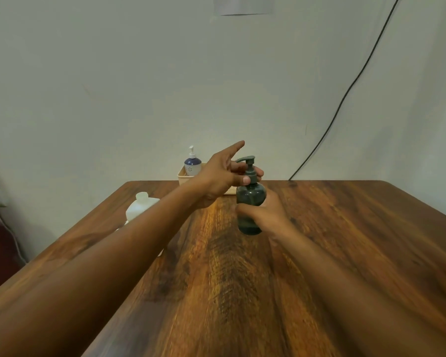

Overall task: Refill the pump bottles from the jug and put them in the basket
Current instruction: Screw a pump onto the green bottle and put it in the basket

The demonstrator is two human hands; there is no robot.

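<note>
Your right hand (264, 215) wraps the lower body of the dark green pump bottle (250, 204), held upright just above the middle of the bench (345, 240). Your left hand (222, 176) pinches the pump collar with thumb and curled fingers, forefinger pointing free. The bottle looks like stiff, smooth plastic, likely slippery if wet, so hold the body firm and turn only at the collar. The white jug (141, 206) sits near the left edge, partly behind your left forearm. The basket (183, 177) at the far edge already holds a blue pump bottle (192, 164); nothing blocks the way there.
</note>
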